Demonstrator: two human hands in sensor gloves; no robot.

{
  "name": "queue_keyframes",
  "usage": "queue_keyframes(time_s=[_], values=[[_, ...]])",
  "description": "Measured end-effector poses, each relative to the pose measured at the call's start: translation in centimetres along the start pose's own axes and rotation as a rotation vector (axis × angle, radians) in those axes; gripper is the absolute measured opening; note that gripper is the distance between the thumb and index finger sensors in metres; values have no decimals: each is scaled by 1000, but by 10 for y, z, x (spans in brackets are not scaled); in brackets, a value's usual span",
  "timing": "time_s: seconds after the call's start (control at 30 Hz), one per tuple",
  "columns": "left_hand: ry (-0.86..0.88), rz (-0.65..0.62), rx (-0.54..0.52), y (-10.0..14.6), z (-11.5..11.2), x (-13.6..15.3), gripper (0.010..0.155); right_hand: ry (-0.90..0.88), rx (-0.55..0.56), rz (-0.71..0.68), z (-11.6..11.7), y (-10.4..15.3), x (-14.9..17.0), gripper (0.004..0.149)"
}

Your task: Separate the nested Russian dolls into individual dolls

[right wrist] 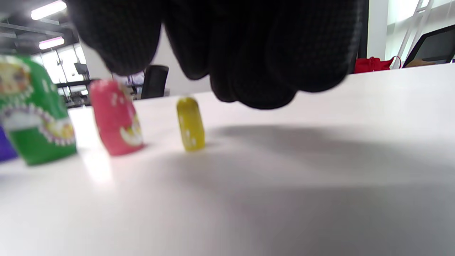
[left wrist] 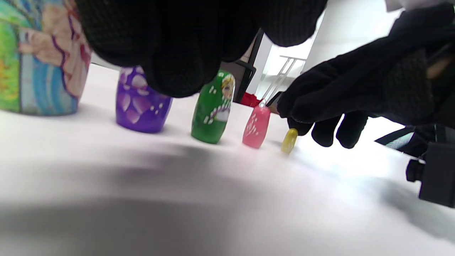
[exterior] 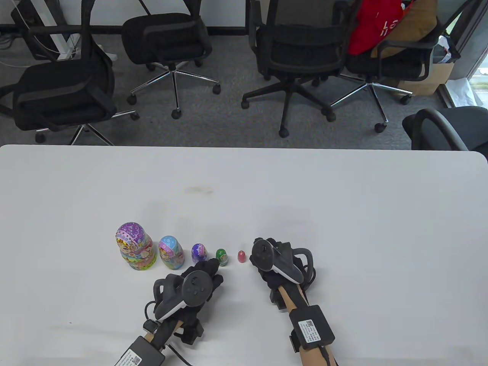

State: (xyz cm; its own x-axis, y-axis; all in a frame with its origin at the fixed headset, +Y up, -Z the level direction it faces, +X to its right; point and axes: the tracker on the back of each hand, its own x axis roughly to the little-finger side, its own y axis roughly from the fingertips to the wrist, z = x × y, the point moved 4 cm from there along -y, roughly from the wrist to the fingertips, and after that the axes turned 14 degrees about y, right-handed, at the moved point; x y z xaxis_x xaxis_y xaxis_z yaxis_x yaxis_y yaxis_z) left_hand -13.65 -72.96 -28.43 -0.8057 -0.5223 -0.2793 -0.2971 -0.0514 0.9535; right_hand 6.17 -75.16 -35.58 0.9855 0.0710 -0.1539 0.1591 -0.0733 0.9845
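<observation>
We can't read any text here. The wrist box on the right forearm [exterior: 312, 329] carries a white sticker with a QR-style code and small print, too small for us to make out. The box on the left forearm [exterior: 138, 356] has the same kind of sticker, also unreadable. The red fabric [exterior: 375, 23] on a chair beyond the bench's far edge shows a few white marks, possibly letters, but we can't resolve them. In both wrist views we see painted patterns on the dolls, no lettering.
</observation>
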Motion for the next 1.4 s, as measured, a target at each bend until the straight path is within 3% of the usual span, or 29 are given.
queue_keyframes(time_s=[0.23,0.4,0.67,1.03,1.4], values=[[22,-87,-178,0,41,-25,61,-47,216,14,-44,24,21,57],[-40,-82,-242,-5,60,-33,69,-35,338,15,-64,40,30,63],[-175,-1,-215,-10,48,-13,84,152,437,53,-76,58,47,77],[-202,101,-157,-7,36,23,86,228,409,97,-62,68,63,80],[-216,103,-135,-6,34,25,86,223,357,99,-49,66,66,80]])
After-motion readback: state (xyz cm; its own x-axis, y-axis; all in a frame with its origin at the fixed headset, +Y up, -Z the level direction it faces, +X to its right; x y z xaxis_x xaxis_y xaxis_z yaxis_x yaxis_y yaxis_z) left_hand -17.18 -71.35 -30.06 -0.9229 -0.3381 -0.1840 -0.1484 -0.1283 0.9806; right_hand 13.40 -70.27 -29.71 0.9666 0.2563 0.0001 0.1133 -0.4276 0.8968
